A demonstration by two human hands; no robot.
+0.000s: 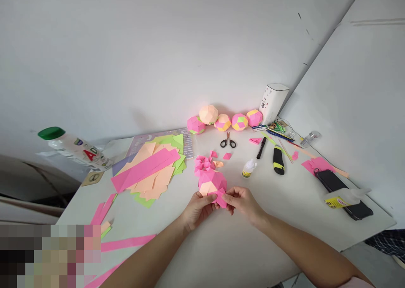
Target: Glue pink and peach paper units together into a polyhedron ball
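Near the middle of the table a faceted pink and peach paper ball (212, 179) is between my two hands. My left hand (200, 207) grips its lower left side, the thumb pressed on the front. Fingers of my right hand (242, 201) pinch a pink paper flap (220, 198) at the ball's lower right. Just behind the ball lies a pile of small folded pink paper pieces (202, 163), with a peach piece (218, 164) beside it. A small white glue bottle (249, 168) stands to the right of the ball. The undersides of both hands are partly hidden.
Several finished paper balls (222, 122) line the wall. Scissors (228, 141), a black marker (261, 148) and a box cutter (278, 159) lie behind the hands. Paper strips (148, 167) and a large bottle (76, 148) are at left; a phone (343, 191) and another glue bottle (344, 197) at right.
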